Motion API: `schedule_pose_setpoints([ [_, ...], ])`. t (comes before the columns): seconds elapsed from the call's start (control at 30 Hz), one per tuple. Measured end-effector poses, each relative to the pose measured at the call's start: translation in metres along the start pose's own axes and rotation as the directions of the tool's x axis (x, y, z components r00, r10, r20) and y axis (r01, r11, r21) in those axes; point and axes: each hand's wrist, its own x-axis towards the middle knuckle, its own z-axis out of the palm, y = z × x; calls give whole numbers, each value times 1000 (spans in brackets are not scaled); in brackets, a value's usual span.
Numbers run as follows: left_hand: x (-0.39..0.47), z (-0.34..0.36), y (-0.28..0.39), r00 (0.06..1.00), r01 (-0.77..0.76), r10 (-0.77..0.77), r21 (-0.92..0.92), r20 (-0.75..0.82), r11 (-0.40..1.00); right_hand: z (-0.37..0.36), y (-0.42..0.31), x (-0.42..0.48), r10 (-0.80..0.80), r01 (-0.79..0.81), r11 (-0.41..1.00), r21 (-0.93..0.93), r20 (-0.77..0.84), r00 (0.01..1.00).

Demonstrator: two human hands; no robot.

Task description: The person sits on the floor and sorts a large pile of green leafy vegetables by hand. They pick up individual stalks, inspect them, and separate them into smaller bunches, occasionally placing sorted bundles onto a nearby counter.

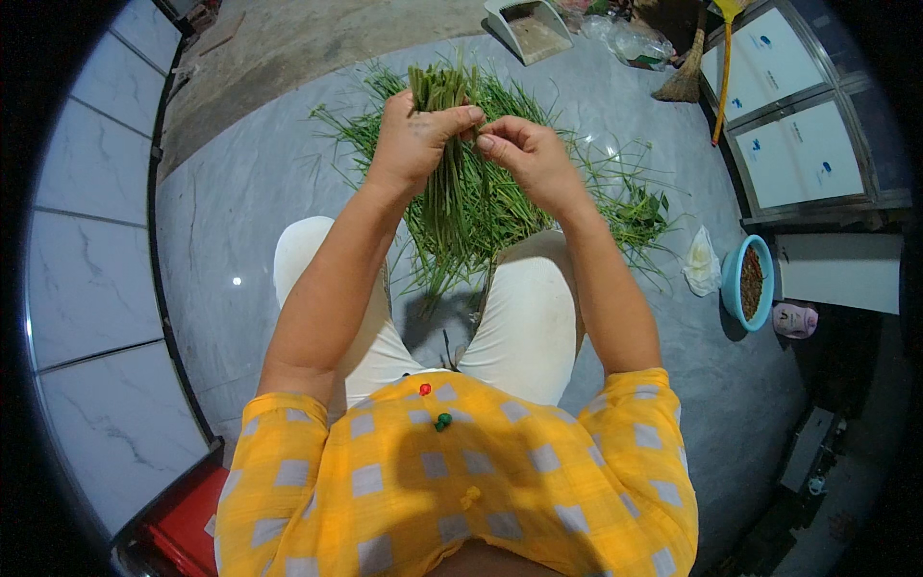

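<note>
My left hand (417,137) is wrapped around a thick bunch of long green stems (443,180), held upright above the floor. The cut-looking ends stick up past my thumb, and the thin leafy ends hang down between my knees. At the bunch's right side, my right hand (530,155) has its thumb and forefinger pinched together on what looks like a thin stem, partly hidden by the fingers. Below both hands, a wide heap of loose green stems (512,209) lies spread over the grey floor.
A dustpan (537,36) stands beyond the heap, beside clear plastic bags (634,43) and a straw broom (683,76). To the right are a crumpled white bag (701,263), a blue basin (730,281) with brown contents, and a pink container (795,320). Marble-patterned panels (94,252) line the left.
</note>
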Motion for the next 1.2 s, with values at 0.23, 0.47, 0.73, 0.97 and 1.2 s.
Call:
schedule_pose_setpoints([
  [0.23, 1, -6, 8, 1000, 3, -4, 65, 17, 998, -1, -6, 0, -11, 6, 994, -112, -41, 999],
  [0.47, 3, -12, 1, 999, 40, -40, -7, -7, 999, 16, -18, -3, -365, 263, 852, -453, -155, 918],
  [0.73, 5, -15, 7, 997, -78, 81, 99, -20, 992, 15, -17, -3, -256, 166, 884, -437, -156, 954],
  [0.97, 6, -21, 15, 972, 233, -232, -35, 35, 972, 6, -14, -3, -359, 206, 782, -589, -156, 920],
  [1.2, 11, -41, 16, 795, 573, -452, -255, 405, 779, -29, -4, 8, -539, 224, 613, -758, -194, 820],
])
